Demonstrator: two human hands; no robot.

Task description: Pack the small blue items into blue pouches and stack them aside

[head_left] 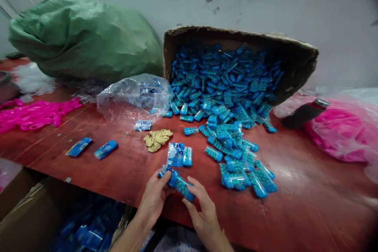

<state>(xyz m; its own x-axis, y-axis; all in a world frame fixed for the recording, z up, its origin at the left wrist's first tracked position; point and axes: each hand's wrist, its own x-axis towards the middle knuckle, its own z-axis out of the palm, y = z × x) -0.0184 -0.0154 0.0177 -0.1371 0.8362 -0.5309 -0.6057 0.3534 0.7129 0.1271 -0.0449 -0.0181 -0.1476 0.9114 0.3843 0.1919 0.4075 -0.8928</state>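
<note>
My left hand (154, 192) is closed on a crumpled blue printed wrapper (172, 178), with the thumb pressed on top. The wrapper sits at the upper end of a clear tube of turquoise beads (181, 186). My right hand (203, 204) pinches the tube's blue lower end between thumb and fingers. Just beyond the hands lie a flat blue printed wrapper (175, 154) and another bead tube (187, 156). Two blue printed packs rest at the left, one flat (78, 146) and one fuller (106, 149).
A tipped cardboard box (298, 57) spills many bead tubes (224, 86) onto the red table (310, 197). Around them are a green sack (88, 39), clear plastic bag (118, 102), yellow cloth (158, 139), dark bottle (304, 114) and pink pieces (38, 114). Below the edge, a carton (32, 220) holds blue packs.
</note>
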